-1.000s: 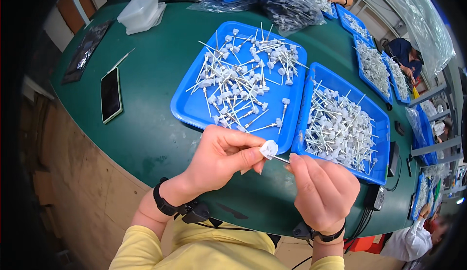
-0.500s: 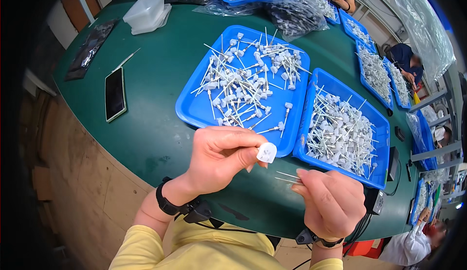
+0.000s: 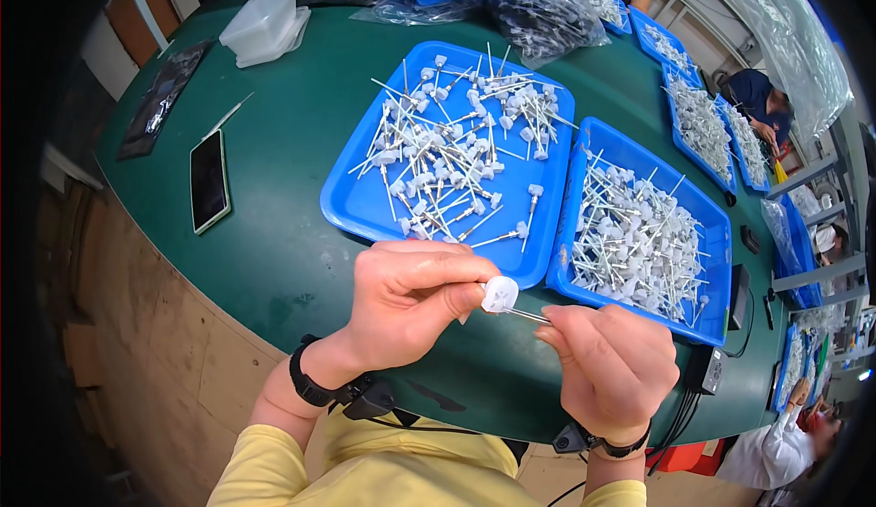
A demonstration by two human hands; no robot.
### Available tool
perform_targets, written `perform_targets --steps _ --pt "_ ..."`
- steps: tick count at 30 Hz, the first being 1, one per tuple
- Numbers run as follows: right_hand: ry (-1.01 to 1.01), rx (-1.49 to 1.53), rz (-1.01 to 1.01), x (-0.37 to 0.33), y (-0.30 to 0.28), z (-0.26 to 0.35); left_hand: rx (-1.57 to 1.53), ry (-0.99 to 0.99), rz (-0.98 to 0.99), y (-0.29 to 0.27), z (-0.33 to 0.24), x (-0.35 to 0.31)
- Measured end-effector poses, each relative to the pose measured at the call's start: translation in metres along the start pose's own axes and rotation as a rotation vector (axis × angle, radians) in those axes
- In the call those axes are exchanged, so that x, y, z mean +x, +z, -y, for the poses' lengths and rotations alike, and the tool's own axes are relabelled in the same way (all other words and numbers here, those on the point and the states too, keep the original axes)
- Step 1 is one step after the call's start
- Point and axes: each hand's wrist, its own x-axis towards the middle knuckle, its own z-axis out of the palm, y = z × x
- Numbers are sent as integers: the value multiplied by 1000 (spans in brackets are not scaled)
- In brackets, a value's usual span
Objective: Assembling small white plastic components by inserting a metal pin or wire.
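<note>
Between the thumb and forefinger of my left hand (image 3: 411, 295) is a small white plastic cap (image 3: 500, 293), its face turned to the right. My right hand (image 3: 613, 361) pinches a pair of thin metal tweezers (image 3: 527, 314). Their tips touch the lower right of the cap's face; whether they grip anything there is too small to tell. Just beyond my hands, a blue tray (image 3: 351, 198) holds many loose white-headed parts with thin metal stems. To its right, a deeper blue tray (image 3: 584, 137) is heaped with similar parts.
On the left lie a phone (image 3: 210, 181), a thin pointed tool (image 3: 228, 114) and a dark plastic bag (image 3: 164, 96). White containers (image 3: 263, 28) and a bag of dark parts (image 3: 547, 23) stand farther back. Other people work along the right side beside more blue trays (image 3: 698, 128).
My right hand has moved slightly left, bringing the tweezers from apart to touching the cap. The cap has turned a little in my left fingers. The view has shifted slightly.
</note>
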Motion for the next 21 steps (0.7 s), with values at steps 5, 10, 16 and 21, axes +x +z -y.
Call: perform_targets --steps 5,10,16,21 --pt "130 124 46 -2 -1 -2 62 81 -3 1 4 1" --pt "285 265 129 -3 -3 -5 103 67 24 0 2 -2" --pt "290 271 172 0 -8 -11 34 -16 38 3 4 0" --pt "165 174 122 1 -7 -9 -23 -93 52 0 2 0"
